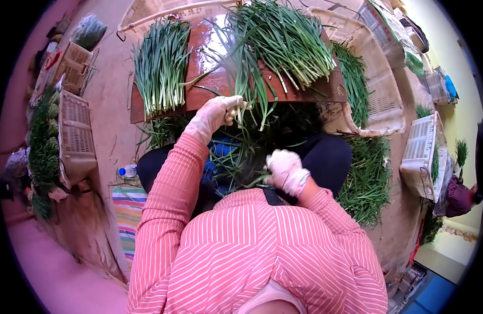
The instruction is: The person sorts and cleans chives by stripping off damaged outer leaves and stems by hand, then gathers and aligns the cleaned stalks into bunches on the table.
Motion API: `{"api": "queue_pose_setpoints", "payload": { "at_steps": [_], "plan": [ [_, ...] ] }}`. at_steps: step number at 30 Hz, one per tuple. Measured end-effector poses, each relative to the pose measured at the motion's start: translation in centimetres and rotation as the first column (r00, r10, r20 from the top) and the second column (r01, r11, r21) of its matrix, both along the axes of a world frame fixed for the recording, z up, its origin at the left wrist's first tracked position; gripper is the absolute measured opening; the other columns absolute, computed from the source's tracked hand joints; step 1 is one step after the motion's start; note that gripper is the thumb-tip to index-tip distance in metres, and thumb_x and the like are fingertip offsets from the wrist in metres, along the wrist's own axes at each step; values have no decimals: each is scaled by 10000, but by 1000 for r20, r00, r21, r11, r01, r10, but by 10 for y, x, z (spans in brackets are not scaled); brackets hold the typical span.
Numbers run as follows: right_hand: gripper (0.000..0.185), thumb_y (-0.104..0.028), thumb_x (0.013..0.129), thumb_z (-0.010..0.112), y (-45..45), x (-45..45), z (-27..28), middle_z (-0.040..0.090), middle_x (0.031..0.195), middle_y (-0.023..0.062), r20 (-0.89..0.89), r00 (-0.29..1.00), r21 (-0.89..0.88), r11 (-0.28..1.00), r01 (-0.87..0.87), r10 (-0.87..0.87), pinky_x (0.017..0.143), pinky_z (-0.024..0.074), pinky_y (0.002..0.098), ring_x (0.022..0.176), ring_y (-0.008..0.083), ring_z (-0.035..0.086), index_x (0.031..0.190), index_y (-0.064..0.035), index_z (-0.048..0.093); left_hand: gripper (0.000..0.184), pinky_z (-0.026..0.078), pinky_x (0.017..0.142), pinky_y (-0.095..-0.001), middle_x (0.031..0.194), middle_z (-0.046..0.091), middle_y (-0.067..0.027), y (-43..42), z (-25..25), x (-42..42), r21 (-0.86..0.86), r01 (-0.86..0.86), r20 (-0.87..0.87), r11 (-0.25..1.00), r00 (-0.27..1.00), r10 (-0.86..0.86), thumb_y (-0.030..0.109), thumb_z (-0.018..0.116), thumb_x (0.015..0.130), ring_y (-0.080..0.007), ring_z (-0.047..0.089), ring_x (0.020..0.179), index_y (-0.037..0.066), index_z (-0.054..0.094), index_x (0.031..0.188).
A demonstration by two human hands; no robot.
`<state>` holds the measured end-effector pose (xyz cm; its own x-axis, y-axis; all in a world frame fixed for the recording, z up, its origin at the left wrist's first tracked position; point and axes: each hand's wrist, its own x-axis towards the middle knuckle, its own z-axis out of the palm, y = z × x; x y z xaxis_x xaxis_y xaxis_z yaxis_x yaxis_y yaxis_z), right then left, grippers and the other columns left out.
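Observation:
My left hand (220, 114), in a whitish glove, is closed around a few chives (243, 86) at the near edge of the brown board (207, 57). Their pale ends hang just past the fingers. My right hand (287, 170), gloved too, is above my lap with its fingers curled. Blurred green strands lie at its fingertips; what it grips, if anything, cannot be made out. On the board, a neat bundle of chives (162, 68) lies to the left. A larger pile of chives (283, 44) lies to the right, white ends toward me.
Loose green leaves (364, 178) heap on the floor at right. A plastic crate (380, 89) with chives stands beside the board. More crates (76, 131) line the left side. A bottle (128, 171) and a striped mat (127, 209) are near my left leg. Another person (457, 196) is at far right.

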<state>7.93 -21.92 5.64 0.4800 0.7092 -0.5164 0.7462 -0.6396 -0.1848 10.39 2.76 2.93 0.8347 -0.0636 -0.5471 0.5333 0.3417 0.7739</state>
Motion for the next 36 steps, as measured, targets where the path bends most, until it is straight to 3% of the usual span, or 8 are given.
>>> {"api": "queue_pose_setpoints", "payload": {
  "at_steps": [3, 9, 16, 20, 22, 30, 34, 36],
  "plan": [
    [487, -486, 806, 621, 17, 29, 13, 648, 861, 178, -294, 895, 465, 768, 441, -336, 712, 494, 380, 801, 302, 634, 972, -31, 663, 316, 346, 506, -224, 697, 575, 6, -5, -4, -11, -32, -11, 6, 999, 1000, 11, 292, 550, 885, -78, 451, 548, 16, 659, 992],
    [278, -307, 898, 581, 51, 41, -9, 629, 711, -18, -961, 195, 154, 207, 966, -195, 488, 343, 177, 561, 20, 492, 753, -78, 641, 251, 318, 523, -181, 663, 517, 35, -27, 28, -25, 63, -68, 70, 996, 996, 64, 249, 568, 894, -46, 401, 566, 30, 677, 951],
    [403, -452, 805, 571, 16, 15, -31, 661, 796, 158, -188, 961, -93, 978, 188, -202, 707, 496, 418, 771, 342, 637, 776, -67, 686, 313, 291, 543, -196, 651, 427, 58, -6, 30, -30, 114, -139, 184, 984, 976, 116, 258, 510, 935, -53, 338, 577, 7, 677, 1022],
    [568, -506, 830, 580, 26, 20, -13, 650, 911, 194, -484, 820, 544, 628, 556, -307, 760, 489, 353, 884, 301, 634, 1087, -1, 617, 324, 327, 587, -177, 679, 455, 65, -19, 21, -35, 143, -43, 73, 989, 997, 33, 273, 522, 917, -45, 373, 603, 12, 674, 1036],
    [549, -507, 828, 580, 32, 14, -21, 647, 880, 202, -747, 634, 397, 631, 667, -200, 746, 487, 367, 855, 313, 634, 1040, -3, 630, 334, 427, 654, -213, 815, 611, 10, -27, 31, -41, 139, -66, 22, 988, 998, 64, 315, 561, 888, -59, 493, 660, 26, 654, 1028],
    [644, -630, 837, 467, 30, 56, -42, 654, 674, 154, -30, 776, 149, 765, 626, -630, 592, 488, 382, 618, 280, 647, 701, -33, 663, 301, 445, 618, -294, 858, 566, -36, 0, 97, -103, -217, -142, 223, 966, 956, 190, 300, 528, 916, -97, 509, 636, 8, 583, 968],
    [454, -427, 907, 523, 43, 64, -61, 675, 640, 69, -797, 205, -26, 372, 928, -568, 504, 458, 241, 468, 120, 583, 737, -31, 666, 277, 480, 636, -291, 892, 578, -99, 12, 132, -118, -277, -103, 481, 955, 846, 231, 232, 537, 917, -131, 567, 696, -29, 541, 1011],
    [376, -373, 903, 547, 42, 57, -68, 664, 626, 49, -789, 291, 140, 303, 943, -542, 484, 440, 236, 469, 103, 565, 778, -38, 663, 258, 495, 640, -326, 854, 555, -93, -2, 128, -110, -28, -369, 406, 929, 845, 348, 226, 496, 941, -162, 563, 670, -25, 526, 995]
  ]
}}
